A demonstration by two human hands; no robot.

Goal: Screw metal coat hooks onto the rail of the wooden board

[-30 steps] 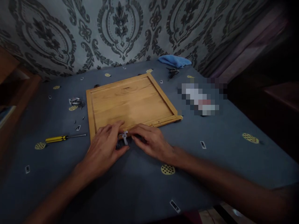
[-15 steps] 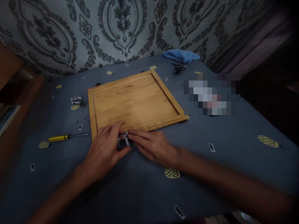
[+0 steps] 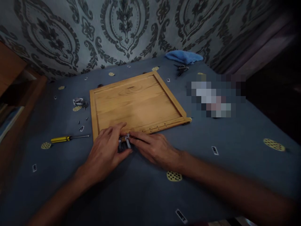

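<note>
Metal fitting [image 3: 128, 143] at the near edge of the wooden panel [image 3: 136, 103], left hand [image 3: 105, 150] arched around it, right hand [image 3: 155, 147] fingertips at its right side; can't tell if either is clamped on it. Panel lies mid-table [image 3: 113, 194]; off its left edge, near to far: yellow screwdriver [image 3: 60, 139], small metal bits [image 3: 79, 122], metal parts [image 3: 80, 102]. Blue cloth [image 3: 184, 57] at table's far right corner, dark tool [image 3: 180, 69] just beside.

Left grip [image 3: 105, 149] and right grip [image 3: 158, 149] flank a metal fitting [image 3: 128, 143] at the wooden panel [image 3: 135, 103].

Wooden panel [image 3: 136, 102], metal fitting [image 3: 128, 143] at near edge
</note>
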